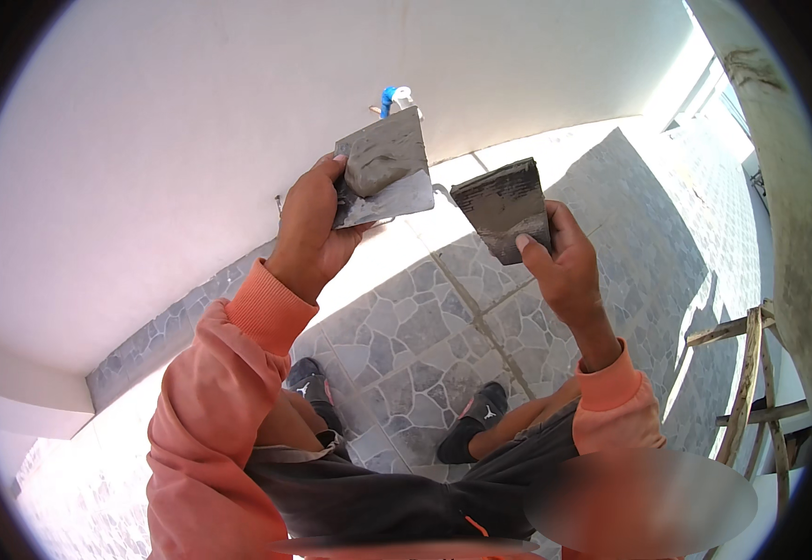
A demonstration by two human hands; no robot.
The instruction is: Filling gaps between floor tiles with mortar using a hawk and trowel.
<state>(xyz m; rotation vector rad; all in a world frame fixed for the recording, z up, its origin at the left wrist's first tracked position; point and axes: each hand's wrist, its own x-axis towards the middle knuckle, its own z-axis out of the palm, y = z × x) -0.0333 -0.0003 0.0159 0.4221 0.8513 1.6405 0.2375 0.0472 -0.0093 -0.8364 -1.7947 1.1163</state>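
My left hand [317,219] grips the left edge of a flat grey tile-like plate [401,196], its thumb on the upper face and its fingers beneath. A thick lump of wet cement [378,159] is spread over much of that plate. To the right, my right hand [567,261] pinches a smaller dark flat piece [499,201] by its lower right corner. Its face is smeared with cement and has ridged lines along the far edge. The two pieces are held apart, up in front of the wall; what the dark piece is made of I cannot tell.
A pale wall [191,112] fills the left and far side, with a blue and white pipe fitting [390,100] sticking out. Stone-patterned tiles [406,317] cover the floor under my feet. At the right stands a rough wooden frame [751,373].
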